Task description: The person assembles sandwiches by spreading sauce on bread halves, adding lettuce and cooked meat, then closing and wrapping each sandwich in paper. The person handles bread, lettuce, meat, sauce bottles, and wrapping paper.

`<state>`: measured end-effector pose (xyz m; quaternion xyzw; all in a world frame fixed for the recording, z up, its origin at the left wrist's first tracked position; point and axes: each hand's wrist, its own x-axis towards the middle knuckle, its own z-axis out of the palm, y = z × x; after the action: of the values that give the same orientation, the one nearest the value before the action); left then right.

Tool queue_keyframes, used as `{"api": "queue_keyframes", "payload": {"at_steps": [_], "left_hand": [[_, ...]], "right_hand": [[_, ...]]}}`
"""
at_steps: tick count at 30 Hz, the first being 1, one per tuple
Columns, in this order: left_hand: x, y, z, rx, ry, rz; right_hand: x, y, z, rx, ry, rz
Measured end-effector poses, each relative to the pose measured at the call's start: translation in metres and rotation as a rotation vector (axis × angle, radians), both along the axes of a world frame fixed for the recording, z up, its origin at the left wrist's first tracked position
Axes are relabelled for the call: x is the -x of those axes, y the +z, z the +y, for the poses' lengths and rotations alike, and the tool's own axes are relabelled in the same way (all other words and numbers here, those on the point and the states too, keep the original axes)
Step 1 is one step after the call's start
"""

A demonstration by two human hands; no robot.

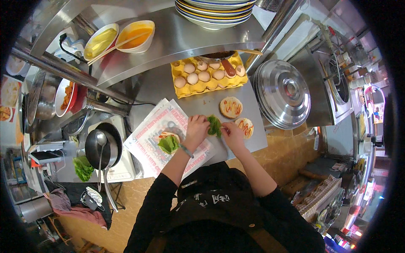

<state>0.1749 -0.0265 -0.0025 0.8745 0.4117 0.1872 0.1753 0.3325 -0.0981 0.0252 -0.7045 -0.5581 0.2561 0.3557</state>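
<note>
Between my two hands is a green lettuce leaf (pixel 214 125), lying over what seems to be a bun half that is mostly hidden. The fingers of my left hand (pixel 196 129) hold the leaf's left side. My right hand (pixel 233 136) pinches its right edge. Just beyond my right hand, two bun halves (pixel 231 107) with zigzags of red and pale sauce lie on the steel worktop (pixel 202 101). Under my left forearm, printed wrapping paper (pixel 152 132) carries another sauced bun half (pixel 163 135), partly covered by a lettuce piece (pixel 168 144).
A yellow egg tray (pixel 180 92) stands at the back, with a brown-handled pan (pixel 228 67) resting on it. Large metal lids (pixel 284 95) lean at the right. At left, a pot with a ladle (pixel 100 139) sits on a cooktop (pixel 126 169). Bowls (pixel 140 44) and stacked plates (pixel 215 22) occupy the overhead shelf.
</note>
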Motion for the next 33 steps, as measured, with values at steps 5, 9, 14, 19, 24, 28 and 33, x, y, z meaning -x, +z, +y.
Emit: {"api": "queue_keyframes", "payload": {"at_steps": [5,9,14,19,24,28,33], "left_hand": [[-0.001,-0.003,-0.002,-0.032,0.039,0.011],[-0.002,-0.002,-0.007,-0.096,0.088,-0.113],[-0.005,0.0,-0.017,-0.087,0.115,-0.017],[-0.004,-0.001,-0.025,-0.055,0.176,-0.03],[-0.008,0.008,-0.031,-0.036,0.241,-0.024],[0.001,0.024,-0.039,-0.055,0.287,-0.129],[0.066,0.03,-0.074,-0.101,0.624,-0.36]], "right_hand": [[-0.017,0.018,-0.017,0.069,-0.022,0.012],[-0.026,0.024,-0.031,0.004,-0.066,0.017],[-0.029,0.028,-0.04,0.02,-0.099,0.062],[-0.028,0.032,-0.043,-0.041,-0.024,0.036],[-0.034,0.03,-0.047,-0.06,-0.017,0.034],[-0.042,0.025,-0.053,-0.059,-0.074,0.089],[-0.052,0.023,-0.061,-0.001,-0.052,0.057]]}}
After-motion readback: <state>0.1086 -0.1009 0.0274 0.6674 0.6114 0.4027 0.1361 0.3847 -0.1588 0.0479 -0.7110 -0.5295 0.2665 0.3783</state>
